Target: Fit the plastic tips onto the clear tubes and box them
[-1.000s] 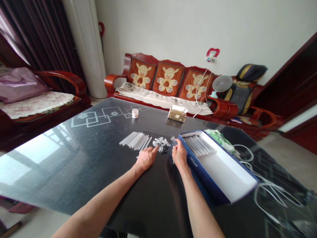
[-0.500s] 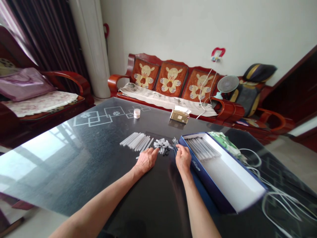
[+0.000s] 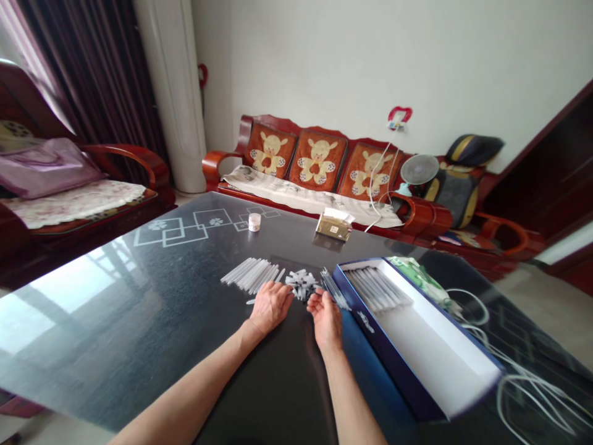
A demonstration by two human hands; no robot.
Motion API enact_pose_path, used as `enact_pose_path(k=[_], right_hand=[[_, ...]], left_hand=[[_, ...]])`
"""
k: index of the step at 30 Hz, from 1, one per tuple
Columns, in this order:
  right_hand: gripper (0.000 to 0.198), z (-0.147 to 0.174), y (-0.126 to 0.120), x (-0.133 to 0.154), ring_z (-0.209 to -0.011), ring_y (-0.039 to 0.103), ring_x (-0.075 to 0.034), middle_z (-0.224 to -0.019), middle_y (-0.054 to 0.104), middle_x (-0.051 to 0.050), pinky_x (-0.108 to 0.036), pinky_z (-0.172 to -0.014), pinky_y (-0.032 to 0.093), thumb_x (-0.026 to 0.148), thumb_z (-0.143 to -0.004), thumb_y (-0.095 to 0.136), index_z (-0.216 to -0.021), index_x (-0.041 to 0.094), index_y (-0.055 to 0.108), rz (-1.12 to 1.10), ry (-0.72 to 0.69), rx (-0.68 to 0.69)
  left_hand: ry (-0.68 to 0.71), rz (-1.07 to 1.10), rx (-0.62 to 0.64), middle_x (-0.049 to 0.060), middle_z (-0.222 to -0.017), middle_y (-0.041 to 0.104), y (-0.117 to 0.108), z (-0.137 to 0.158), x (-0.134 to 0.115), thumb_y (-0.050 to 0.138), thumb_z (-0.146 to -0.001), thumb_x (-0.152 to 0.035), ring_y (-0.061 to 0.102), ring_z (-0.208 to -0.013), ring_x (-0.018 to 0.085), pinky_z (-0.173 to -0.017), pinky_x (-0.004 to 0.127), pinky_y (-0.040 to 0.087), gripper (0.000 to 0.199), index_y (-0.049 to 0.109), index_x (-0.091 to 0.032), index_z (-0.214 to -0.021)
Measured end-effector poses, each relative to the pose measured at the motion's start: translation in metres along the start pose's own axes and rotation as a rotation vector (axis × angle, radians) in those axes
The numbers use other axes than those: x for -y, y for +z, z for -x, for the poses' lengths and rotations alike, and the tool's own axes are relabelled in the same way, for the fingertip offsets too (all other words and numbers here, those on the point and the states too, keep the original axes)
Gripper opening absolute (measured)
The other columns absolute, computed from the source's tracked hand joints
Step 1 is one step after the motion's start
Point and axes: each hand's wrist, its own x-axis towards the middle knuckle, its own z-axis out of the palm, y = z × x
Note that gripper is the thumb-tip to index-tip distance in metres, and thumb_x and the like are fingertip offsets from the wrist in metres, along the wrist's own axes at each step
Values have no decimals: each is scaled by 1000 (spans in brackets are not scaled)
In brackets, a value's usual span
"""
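Note:
My left hand (image 3: 272,304) is closed, its knuckles up, just in front of a row of translucent white pen tubes (image 3: 248,275). One tube end (image 3: 251,302) pokes out from its left side; the rest is hidden under the fingers. My right hand (image 3: 327,315) has its fingers curled and the thumb against them, at the near edge of a heap of small white and black pen parts (image 3: 301,284). What it pinches is too small to make out. Beside it, a bundle of thin pen refills (image 3: 334,289) lies along the blue box (image 3: 370,334).
Finished-looking pens (image 3: 377,289) lie in the far end of the box. Farther back stand a small white jar (image 3: 254,222) and a tissue pack (image 3: 333,226). A green-white plastic bag (image 3: 419,276) and white cables (image 3: 523,358) lie right of the box.
My right hand has moved left, away from the refills, to the heap of small parts, and has turned with the fingers curled upward. My left hand has hardly moved. The view has tilted slightly up.

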Motion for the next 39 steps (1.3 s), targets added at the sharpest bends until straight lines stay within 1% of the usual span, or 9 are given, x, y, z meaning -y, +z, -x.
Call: enact_pose_path(k=[15, 19, 22, 24, 27, 30, 32, 36, 39], right_hand=[[38, -3, -10, -11, -58, 60, -13, -66, 66, -2, -24, -53, 48, 53, -74, 67, -83, 16, 67, 136, 5, 136], [38, -1, -9, -9, -57, 58, -13, -65, 64, -1, -25, -55, 48, 54, -81, 59, -89, 18, 69, 331, -54, 241], [36, 2, -4, -6, -62, 59, -15, -70, 66, -2, -25, -56, 48, 52, -81, 59, -97, 22, 71, 523, -128, 278], [36, 3, -1, -6, -67, 61, -16, -79, 69, -3, -25, -56, 48, 49, -78, 64, -102, 23, 70, 537, -134, 239], [38, -2, -5, -5, -69, 63, -14, -88, 70, -2, -23, -54, 49, 48, -76, 66, -106, 23, 64, 335, -107, 99], [33, -10, -13, -1, -69, 64, -12, -87, 70, -1, -22, -57, 51, 44, -72, 71, -95, 21, 62, 96, -89, -12], [34, -14, -16, 2, -69, 65, -12, -84, 70, -1, -23, -60, 53, 40, -65, 76, -88, 20, 61, 29, -67, -41], [36, -13, -13, 1, -67, 66, -13, -80, 71, -1, -25, -61, 54, 38, -61, 79, -86, 19, 63, 36, -47, -64], [32, -7, -7, -6, -68, 65, -15, -78, 70, -1, -25, -60, 53, 40, -63, 78, -84, 20, 66, 172, -65, -30]], left_hand=[[98, 54, -20, 5, -76, 61, 5, 2, -2, 43, -96, -31, 52, -74, 19, -72, 33, 39, 27, 66, -18, -99], [170, 108, 41, 4, -76, 61, 3, 3, -3, 42, -96, -32, 52, -73, 18, -72, 31, 41, 27, 66, -20, -102], [154, 121, 76, 3, -75, 60, 1, 6, -5, 42, -96, -30, 51, -72, 17, -67, 27, 42, 27, 65, -20, -103], [107, 92, 94, 3, -74, 59, 0, 7, -6, 42, -95, -30, 51, -71, 17, -62, 26, 41, 25, 66, -22, -98], [44, 26, 115, 2, -73, 59, -1, 8, -7, 44, -94, -31, 52, -73, 17, -59, 25, 39, 24, 67, -24, -95], [19, -30, 135, 3, -73, 58, 0, 6, -6, 42, -94, -32, 53, -74, 18, -59, 25, 40, 26, 67, -24, -94], [17, -45, 142, 4, -75, 59, 1, 5, -5, 40, -95, -33, 53, -76, 19, -60, 25, 41, 28, 67, -24, -96], [65, -25, 125, 6, -80, 59, 3, 4, -7, 38, -97, -32, 52, -79, 20, -63, 26, 44, 30, 64, -23, -109], [122, -8, 128, 7, -82, 59, 5, 3, -13, 36, -96, -26, 52, -79, 20, -66, 28, 45, 32, 60, -21, -116]])
